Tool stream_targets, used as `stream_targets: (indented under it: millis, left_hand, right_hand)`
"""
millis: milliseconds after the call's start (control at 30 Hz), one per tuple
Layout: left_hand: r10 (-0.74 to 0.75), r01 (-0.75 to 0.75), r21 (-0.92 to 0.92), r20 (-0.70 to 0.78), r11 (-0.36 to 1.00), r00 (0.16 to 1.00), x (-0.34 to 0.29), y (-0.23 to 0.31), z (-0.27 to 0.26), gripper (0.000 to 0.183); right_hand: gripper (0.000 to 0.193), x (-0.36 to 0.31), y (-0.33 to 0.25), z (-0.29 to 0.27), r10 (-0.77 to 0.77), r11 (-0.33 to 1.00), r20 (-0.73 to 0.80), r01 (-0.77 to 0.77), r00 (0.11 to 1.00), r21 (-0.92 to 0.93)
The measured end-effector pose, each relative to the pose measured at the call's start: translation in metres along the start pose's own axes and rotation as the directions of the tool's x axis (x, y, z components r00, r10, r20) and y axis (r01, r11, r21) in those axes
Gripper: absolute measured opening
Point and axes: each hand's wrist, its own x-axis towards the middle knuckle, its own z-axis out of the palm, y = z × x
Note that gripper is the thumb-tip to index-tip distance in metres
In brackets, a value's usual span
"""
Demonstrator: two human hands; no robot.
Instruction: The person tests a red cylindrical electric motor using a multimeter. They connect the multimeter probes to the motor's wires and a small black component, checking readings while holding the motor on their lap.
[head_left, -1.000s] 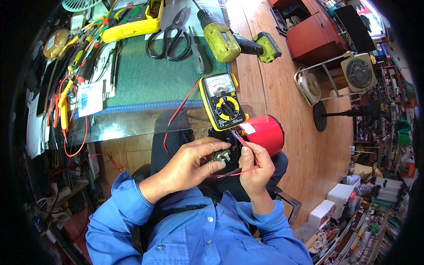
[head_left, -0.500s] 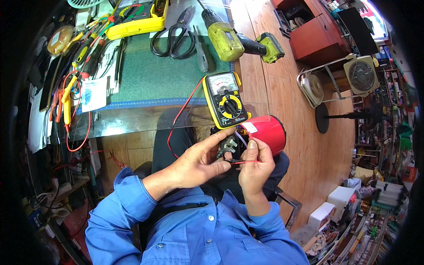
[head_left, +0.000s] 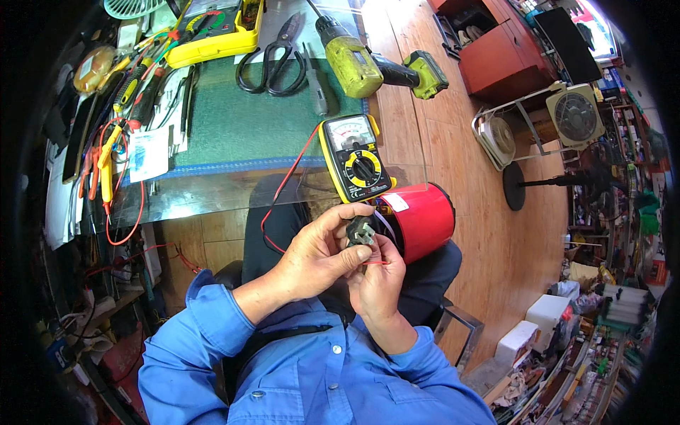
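Note:
My left hand (head_left: 312,251) is closed around a black power plug (head_left: 359,232), its metal prongs facing up and to the right. Close against it, my right hand (head_left: 379,280) pinches a red test lead (head_left: 374,263) just under the prongs; the lead's tip is hidden by the fingers. A red cylindrical appliance (head_left: 428,221) with a white label and wires at its open end rests on my lap, right of both hands. Beyond them, a yellow-and-black analog multimeter (head_left: 356,161) lies at the table edge, a red lead looping down from it.
Scissors (head_left: 273,65), a grey screwdriver (head_left: 315,85) and a yellow-green cordless drill (head_left: 354,65) lie farther back on the glass-topped table (head_left: 205,195). Pliers and cables crowd its left side around a yellow meter case (head_left: 212,49). Fans (head_left: 575,115) stand on the wooden floor at right.
My right hand has moved left from beside the red appliance to the plug, bringing the red lead along. My left hand still holds the plug, now turned slightly.

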Motion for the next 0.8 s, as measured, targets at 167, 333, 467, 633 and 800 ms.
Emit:
stream_targets:
  millis: [167,333,467,633,800]
  left_hand:
    - [-0.013,0.014,-0.033,0.044,0.999,0.999,0.000,0.000,-0.002,0.055]
    - [-0.058,0.060,-0.050,0.037,0.997,0.998,0.002,0.001,-0.005,0.055]
    - [-0.074,0.075,-0.047,0.016,0.996,0.997,0.002,0.002,-0.003,0.054]
    - [-0.122,0.120,-0.067,-0.037,0.991,0.992,0.000,0.006,-0.005,0.054]
    - [-0.146,0.144,-0.056,-0.028,0.988,0.989,0.000,0.012,-0.006,0.052]
  right_hand:
    - [0.028,0.001,0.007,-0.008,0.002,0.996,0.052,-0.006,0.999,0.094]
    - [0.028,0.002,0.007,-0.015,0.053,0.981,0.151,-0.079,0.987,0.177]
    - [0.028,-0.002,0.010,-0.006,0.104,0.973,0.113,-0.125,0.988,0.195]
    - [0.025,0.002,0.011,-0.013,0.037,0.996,0.145,-0.049,0.989,0.076]
    - [0.017,0.006,0.008,-0.034,-0.377,0.842,0.094,0.383,0.921,-0.381]
